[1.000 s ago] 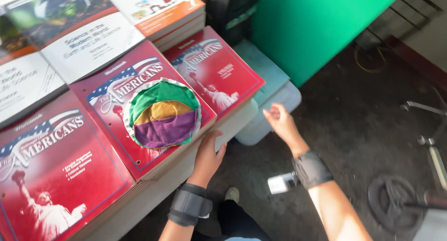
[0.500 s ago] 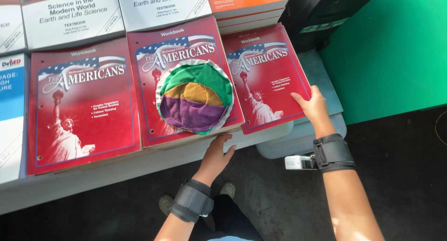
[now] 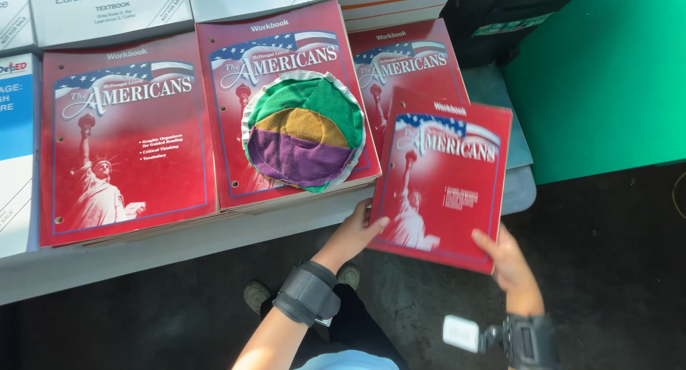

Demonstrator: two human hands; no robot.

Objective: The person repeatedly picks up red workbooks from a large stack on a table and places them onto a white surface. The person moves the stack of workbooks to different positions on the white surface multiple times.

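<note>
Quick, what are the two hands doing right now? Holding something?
Left hand: closed on the lower left edge of the red workbook.
Right hand: closed on the same red workbook's lower right corner.

Red workbook (image 3: 444, 180) with a statue and flag band on its glossy cover; being held face up and slightly tilted off the table edge; overlapping the rightmost red stack; gripped at its lower left edge and lower right corner.

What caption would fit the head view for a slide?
Both hands, left hand and right hand, hold a red workbook beside workbook stacks on a table.
</note>
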